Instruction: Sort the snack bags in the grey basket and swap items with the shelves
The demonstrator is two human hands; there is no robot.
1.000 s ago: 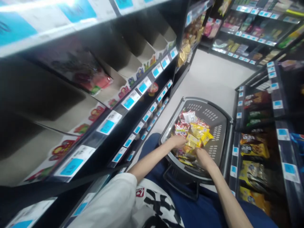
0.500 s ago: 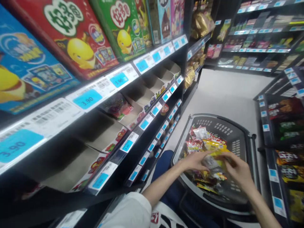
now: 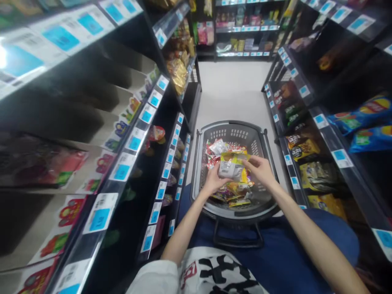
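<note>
Between my two hands is a yellow and silver snack packet, its printed silver back facing up. My left hand grips its left edge, thumb along the bottom. The fingers of my right hand pinch the upper right corner. Both hands are over a grey shopping basket on the floor. Inside it lies a heap of snack packets: a silver one near the far side, red and white ones around it, and yellow and brown ones at the near side.
Shelves with blue price tags and open cardboard display boxes run along the left. On the right, shelves hold blue chip bags and yellow snack bags. Pale floor stretches to a far shelf. The basket's handle hangs at its near side.
My view has swung to the right and down, so the basket sits nearer the middle. The packet's printed silver back shows more fully, held in both hands.
</note>
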